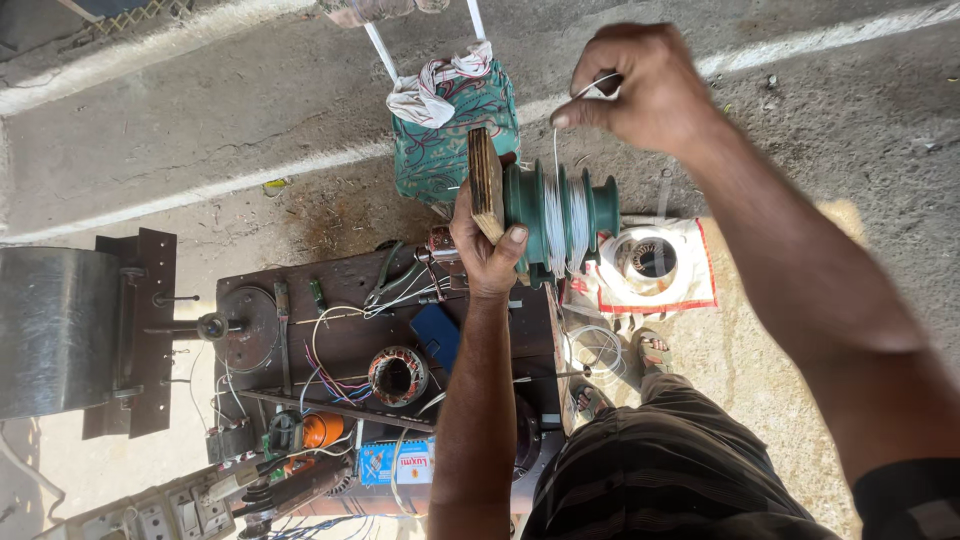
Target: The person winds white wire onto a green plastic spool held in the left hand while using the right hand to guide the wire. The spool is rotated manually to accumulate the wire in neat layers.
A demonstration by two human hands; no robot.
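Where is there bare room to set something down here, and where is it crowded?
Bare ground lies open above the dark workboard, left of the green cloth seat. Another bare patch lies right of the right hand. The workboard is crowded with a stator, wires and pliers; the left hand grips the green winding former beside it.

Bright daylight, sunlit ground at right, shaded workbench at left, sharp focus, slight edge distortion
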